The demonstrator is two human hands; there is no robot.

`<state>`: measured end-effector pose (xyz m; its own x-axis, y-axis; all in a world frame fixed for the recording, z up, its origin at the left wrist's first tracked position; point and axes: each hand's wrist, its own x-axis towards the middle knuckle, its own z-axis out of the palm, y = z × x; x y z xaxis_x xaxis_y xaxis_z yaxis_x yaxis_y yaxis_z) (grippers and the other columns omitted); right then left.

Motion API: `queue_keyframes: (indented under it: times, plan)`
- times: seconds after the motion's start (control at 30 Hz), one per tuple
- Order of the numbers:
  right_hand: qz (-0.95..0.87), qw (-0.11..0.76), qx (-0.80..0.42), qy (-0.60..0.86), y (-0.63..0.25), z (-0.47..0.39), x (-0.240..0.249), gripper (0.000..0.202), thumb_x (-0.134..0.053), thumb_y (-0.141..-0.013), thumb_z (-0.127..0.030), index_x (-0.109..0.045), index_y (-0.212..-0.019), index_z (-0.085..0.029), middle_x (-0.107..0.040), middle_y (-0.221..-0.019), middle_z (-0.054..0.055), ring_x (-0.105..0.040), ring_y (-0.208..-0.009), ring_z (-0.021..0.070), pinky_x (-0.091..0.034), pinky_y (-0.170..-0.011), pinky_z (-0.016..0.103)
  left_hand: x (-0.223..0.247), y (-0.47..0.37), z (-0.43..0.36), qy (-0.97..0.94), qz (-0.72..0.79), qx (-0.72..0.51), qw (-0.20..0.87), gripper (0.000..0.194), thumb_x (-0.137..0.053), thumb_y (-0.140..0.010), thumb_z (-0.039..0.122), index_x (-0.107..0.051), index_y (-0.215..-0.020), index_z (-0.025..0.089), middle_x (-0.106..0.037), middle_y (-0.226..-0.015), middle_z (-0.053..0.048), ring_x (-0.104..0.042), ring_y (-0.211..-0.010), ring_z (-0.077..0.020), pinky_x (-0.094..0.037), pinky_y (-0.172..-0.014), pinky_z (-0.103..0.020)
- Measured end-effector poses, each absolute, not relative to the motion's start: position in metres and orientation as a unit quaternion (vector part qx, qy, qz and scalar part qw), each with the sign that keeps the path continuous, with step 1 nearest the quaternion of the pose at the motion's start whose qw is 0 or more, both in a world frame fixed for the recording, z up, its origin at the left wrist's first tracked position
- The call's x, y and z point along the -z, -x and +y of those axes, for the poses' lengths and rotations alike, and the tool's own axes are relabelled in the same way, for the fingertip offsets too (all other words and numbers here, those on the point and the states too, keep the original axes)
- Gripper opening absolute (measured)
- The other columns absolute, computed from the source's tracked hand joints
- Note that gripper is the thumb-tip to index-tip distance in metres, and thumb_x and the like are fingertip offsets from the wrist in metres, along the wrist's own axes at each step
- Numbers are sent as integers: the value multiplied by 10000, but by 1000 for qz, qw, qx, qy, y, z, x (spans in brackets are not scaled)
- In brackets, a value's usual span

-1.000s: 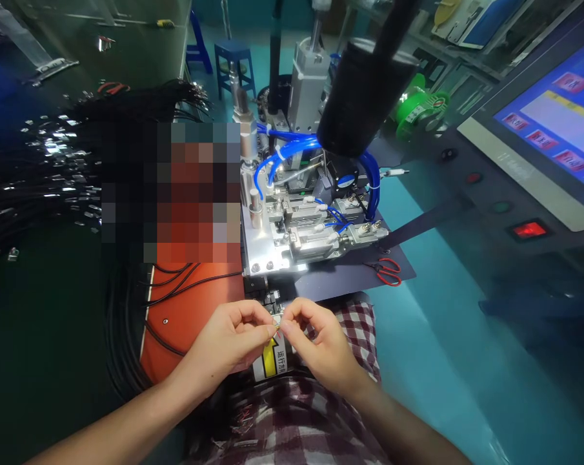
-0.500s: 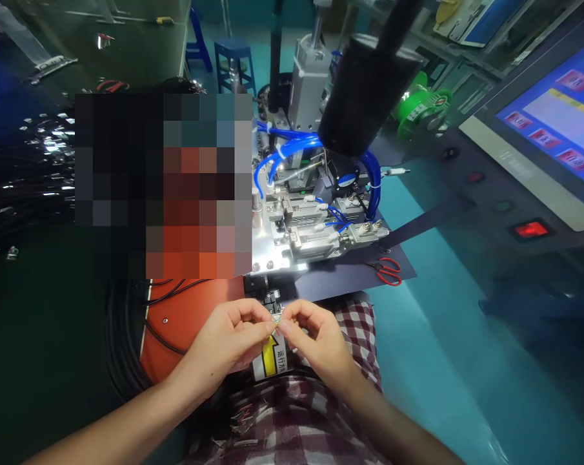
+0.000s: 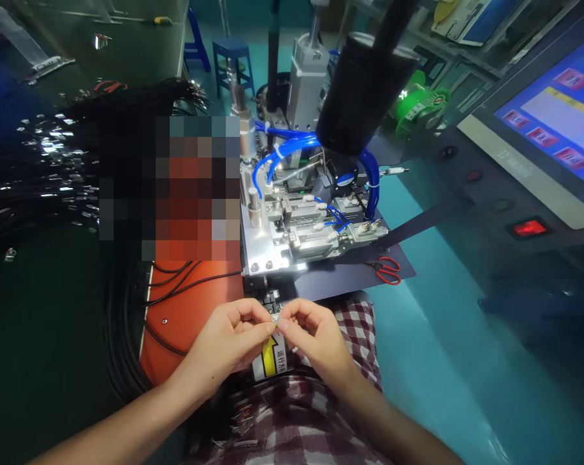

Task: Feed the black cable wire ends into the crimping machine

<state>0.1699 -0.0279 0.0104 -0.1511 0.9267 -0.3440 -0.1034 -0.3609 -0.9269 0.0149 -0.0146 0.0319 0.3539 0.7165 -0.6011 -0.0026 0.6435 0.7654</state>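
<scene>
My left hand is closed in a pinch, its thumb and forefinger meeting the fingertips of my right hand. Between the two pinches are tiny thin pieces, pale with a bit of red, too small to name. Both hands are above a label with a yellow arrow, in front of the metal machine. To their left lies an orange surface with black cables across it. Checkered cloth covers my lap.
Red-handled scissors lie on the dark plate right of the machine. A control panel with a screen stands at the right. Bundled black cables hang at the left. A black cylinder hangs over the machine; a blue stool is behind.
The view has shifted very slightly. Both hands keep almost the same pose, fingertips together.
</scene>
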Motion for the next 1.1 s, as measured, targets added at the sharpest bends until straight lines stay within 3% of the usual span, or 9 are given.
queue_keyframes:
  times: [0.53,0.83,1.1]
  plan:
    - [-322,406,-686,510,-166,-28,-5,152,-671,-681,-272,-574,-667,-156,-498,-553,-49,-407,-472,74,-334,-470,208,-31,-17,-16,-328,525,-261,741,164,-633,-756,284,-531,-706,166,-350,-416,101,-222,-386,-36,-136,-365,-160]
    - [-418,397,-629,522,-173,-30,-17,113,-600,-790,-231,-558,-712,-162,-484,-550,-54,-421,-511,85,-350,-500,207,-30,-15,-14,-333,512,-248,751,137,-613,-765,261,-544,-697,164,-391,-427,86,-230,-372,-34,-136,-363,-173]
    - [-391,407,-640,522,-174,-26,-15,127,-612,-780,-262,-584,-742,-144,-545,-625,-24,-497,-525,95,-396,-512,211,-32,-16,-13,-332,513,-255,750,136,-609,-764,253,-540,-689,162,-371,-402,95,-220,-368,-32,-134,-360,-167]
